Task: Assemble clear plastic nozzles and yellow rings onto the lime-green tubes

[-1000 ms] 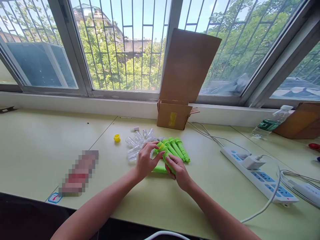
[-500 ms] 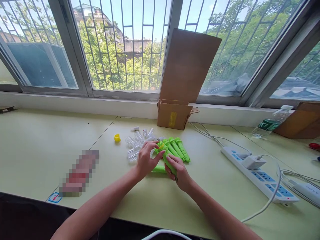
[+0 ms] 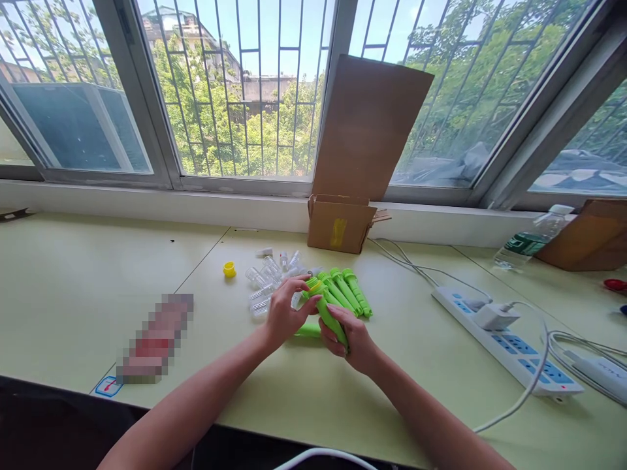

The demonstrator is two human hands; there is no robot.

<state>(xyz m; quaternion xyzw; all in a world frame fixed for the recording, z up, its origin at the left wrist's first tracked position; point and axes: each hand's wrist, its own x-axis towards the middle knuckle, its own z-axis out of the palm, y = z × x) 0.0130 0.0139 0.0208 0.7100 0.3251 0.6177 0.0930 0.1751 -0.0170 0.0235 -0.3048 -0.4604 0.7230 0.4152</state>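
My right hand [image 3: 357, 338] is wrapped round the lower part of a green plastic tube [image 3: 334, 322], which tilts up and to the left. At its threaded upper end sits a yellow ring [image 3: 315, 287], pinched between the thumb and fingers of my left hand [image 3: 285, 310]. Just beyond, several similar green tubes [image 3: 353, 292] lie side by side. Another green piece [image 3: 307, 330] rests on the table under my hands, partly covered by them. Left of these is a loose cluster of clear plastic cups [image 3: 261, 305], and farther left stands a separate yellow ring [image 3: 229, 269].
An open cardboard box [image 3: 337, 225] stands against the window sill, flap raised. On the right lie a white power strip [image 3: 509, 352] with plugs and cables [image 3: 531, 391], and a water bottle [image 3: 526, 241] leaning by a brown box [image 3: 582, 238]. A pixelated object [image 3: 157, 343] lies left.
The green tube has turned slightly in my right hand, its lower end shifting a little right. My left fingers stay at the yellow ring with only a small shift.
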